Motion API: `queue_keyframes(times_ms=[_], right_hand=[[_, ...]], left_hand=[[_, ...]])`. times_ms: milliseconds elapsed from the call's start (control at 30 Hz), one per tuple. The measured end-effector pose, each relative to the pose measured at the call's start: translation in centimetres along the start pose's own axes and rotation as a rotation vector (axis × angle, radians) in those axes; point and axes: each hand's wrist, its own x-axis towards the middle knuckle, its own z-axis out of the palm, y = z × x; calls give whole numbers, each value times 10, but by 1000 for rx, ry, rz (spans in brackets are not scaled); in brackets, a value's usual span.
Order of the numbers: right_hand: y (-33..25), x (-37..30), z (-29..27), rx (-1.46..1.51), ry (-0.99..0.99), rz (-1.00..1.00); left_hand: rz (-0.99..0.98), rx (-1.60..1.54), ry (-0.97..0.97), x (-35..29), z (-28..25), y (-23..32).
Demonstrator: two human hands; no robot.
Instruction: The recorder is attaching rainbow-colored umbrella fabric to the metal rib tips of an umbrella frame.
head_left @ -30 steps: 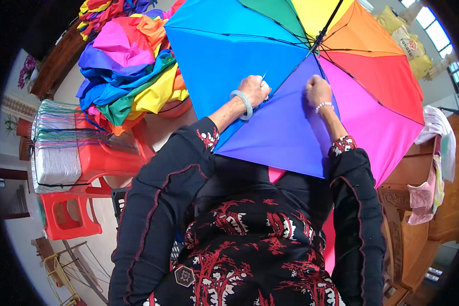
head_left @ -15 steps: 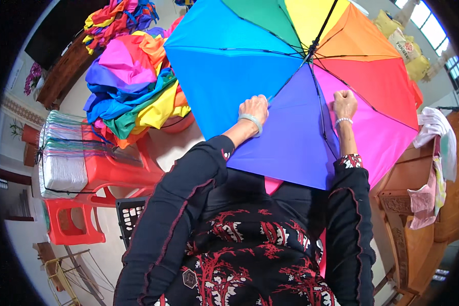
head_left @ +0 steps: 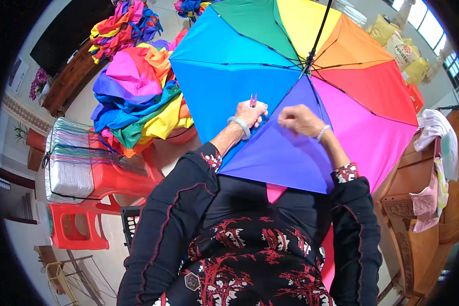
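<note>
Since the earlier frame both hands have drawn closer together on the open rainbow umbrella [head_left: 290, 76], which fills the upper centre and right. The left hand [head_left: 250, 113] is curled shut around small pink-handled snips [head_left: 253, 100] at the blue panel; the right hand [head_left: 300, 120] is pinched closed against the purple panel. One heap of rainbow fabric [head_left: 137, 97] lies upper left. Two red plastic stools [head_left: 86, 204] stand at the left.

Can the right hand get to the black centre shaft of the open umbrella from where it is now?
Probably yes. The right hand rests on the purple panel, and the black shaft rises just beyond it with only open canopy between; nothing appears to block it.
</note>
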Motion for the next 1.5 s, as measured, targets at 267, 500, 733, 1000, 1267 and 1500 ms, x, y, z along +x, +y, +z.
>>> queue_keyframes(times_ms=[267,500,733,1000,1267,1500], right_hand=[[15,36,57,-120,256,110],[3,26,44,905,425,314],[17,4,-21,1011,716,103],[23,-12,-17,1070,763,104],[33,-29,-50,1193,796,-181],[3,-43,-58,1083,707,-190]], left_hand=[[-5,-56,99,-6,4,9],[-33,132,121,-3,5,5],[-63,327,-13,-3,2,8],[338,771,-76,8,4,-11],[466,855,-49,12,4,-17],[139,1201,-225,-2,-4,26]])
